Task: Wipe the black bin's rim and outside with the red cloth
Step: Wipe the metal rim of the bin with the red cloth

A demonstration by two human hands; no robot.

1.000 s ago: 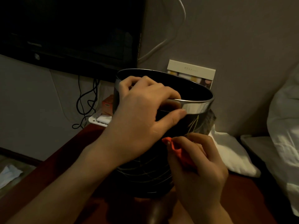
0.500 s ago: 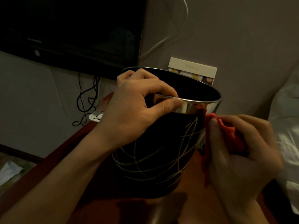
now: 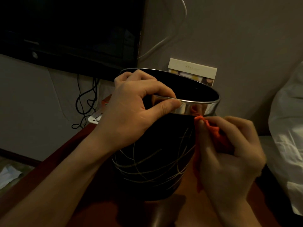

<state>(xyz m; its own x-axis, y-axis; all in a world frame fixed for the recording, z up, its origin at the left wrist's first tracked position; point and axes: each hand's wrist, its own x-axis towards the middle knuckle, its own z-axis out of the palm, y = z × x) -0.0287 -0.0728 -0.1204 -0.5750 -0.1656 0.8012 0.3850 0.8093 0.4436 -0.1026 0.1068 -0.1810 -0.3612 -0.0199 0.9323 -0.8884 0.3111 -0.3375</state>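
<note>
The left hand [image 3: 131, 115] has a grip on the black bin [image 3: 152, 161] at its shiny metal rim [image 3: 193, 108], fingers curled over the edge into the opening and thumb pressed on the band outside, so the bin stands steadied on the reddish-brown bench [image 3: 68, 161]. Just right of that grip, the right hand [image 3: 229, 154] is clenched round the bunched red cloth [image 3: 213, 130], whose top corner touches the bin's side right below the rim band while a tail hangs down along the wall. To do this pass well, I would judge it best to keep the left grip firm so the bin neither tips nor turns, spread the cloth flatter under the fingertips so more of it meets the surface, and run it along the band and then down the wall in overlapping strokes, shifting the left grip afterwards to reach the part it now covers. The light is dim: the bin's far side and right flank are out of sight, its inside is plain darkness, and whether any dirt remains cannot be made out. The foot of the bin merges with shadow on the bench.
</note>
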